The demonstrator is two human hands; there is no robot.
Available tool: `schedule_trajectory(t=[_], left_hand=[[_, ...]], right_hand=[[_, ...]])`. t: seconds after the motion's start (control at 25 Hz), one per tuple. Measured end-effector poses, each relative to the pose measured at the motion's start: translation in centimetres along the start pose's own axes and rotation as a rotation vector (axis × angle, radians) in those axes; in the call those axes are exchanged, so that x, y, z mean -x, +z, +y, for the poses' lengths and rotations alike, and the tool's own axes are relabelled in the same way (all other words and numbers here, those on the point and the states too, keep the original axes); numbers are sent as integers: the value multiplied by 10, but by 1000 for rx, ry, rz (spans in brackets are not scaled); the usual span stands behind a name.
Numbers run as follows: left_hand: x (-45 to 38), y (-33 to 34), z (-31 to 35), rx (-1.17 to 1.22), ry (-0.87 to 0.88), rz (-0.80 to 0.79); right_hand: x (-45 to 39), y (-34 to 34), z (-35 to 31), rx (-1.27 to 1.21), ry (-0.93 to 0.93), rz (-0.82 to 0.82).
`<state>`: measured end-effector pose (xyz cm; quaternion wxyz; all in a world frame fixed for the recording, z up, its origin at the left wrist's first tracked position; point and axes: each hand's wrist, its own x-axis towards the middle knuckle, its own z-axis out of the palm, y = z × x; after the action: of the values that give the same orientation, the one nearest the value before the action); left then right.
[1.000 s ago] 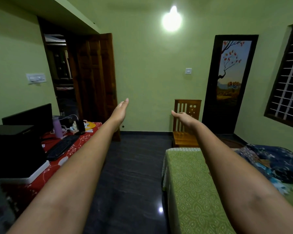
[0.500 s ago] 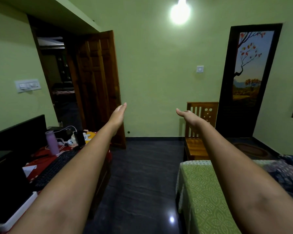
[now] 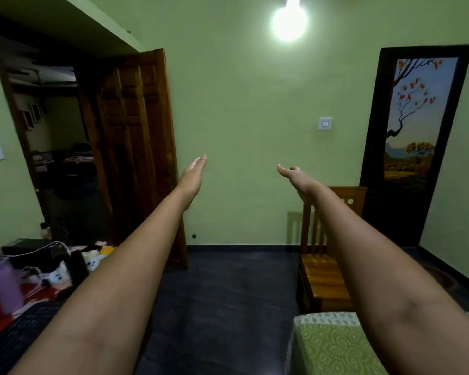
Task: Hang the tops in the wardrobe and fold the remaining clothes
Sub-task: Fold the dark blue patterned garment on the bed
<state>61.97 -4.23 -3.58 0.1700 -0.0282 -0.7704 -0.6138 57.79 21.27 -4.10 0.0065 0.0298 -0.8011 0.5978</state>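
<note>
Bed now lower, hands empty.

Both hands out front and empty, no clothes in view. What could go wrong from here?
1. Neither the left hand nor the right hand holds anything, and no tops or wardrobe show, so the task may stall while they are found.
2. The wooden chair and the bed corner sit close under the right arm; stepping forward could bump them.
3. On the left, the purple bottle and white cable lie near the left arm and could be knocked.
</note>
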Motion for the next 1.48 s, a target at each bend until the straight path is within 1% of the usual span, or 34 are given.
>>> schedule_trajectory(t=[0.08, 0.24, 0.36, 0.48, 0.64, 0.76, 0.92, 1.04, 1.2, 1.32, 1.48], left_hand=[[-42, 26, -14, 23, -7, -34], [-121, 90, -37, 89, -21, -103], [-183, 160, -40, 120, 15, -236], [-233, 242, -37, 157, 61, -434], [-268, 341, -9, 208, 145, -689], [-273, 400, 18, 263, 203, -882], [-251, 454, 33, 324, 289, -1096], [-232, 484, 31, 310, 328, -1190], [-215, 521, 29, 316, 293, -1324], [-202, 550, 28, 316, 282, -1371], [-185, 606, 18, 263, 296, -1407]], right_hand=[[-37, -7, 10, 35, 24, 5], [-91, -52, 35, 81, 94, 119], [-121, -108, 55, 66, 119, 293], [-137, -164, 75, 23, 139, 479], [-123, -229, 89, 9, 213, 755], [-92, -262, 88, -5, 261, 987], [-45, -278, 101, 3, 364, 1201], [-18, -281, 112, 5, 427, 1286], [9, -290, 120, 12, 488, 1388], [19, -309, 135, 33, 531, 1420], [22, -346, 175, 25, 578, 1406]])
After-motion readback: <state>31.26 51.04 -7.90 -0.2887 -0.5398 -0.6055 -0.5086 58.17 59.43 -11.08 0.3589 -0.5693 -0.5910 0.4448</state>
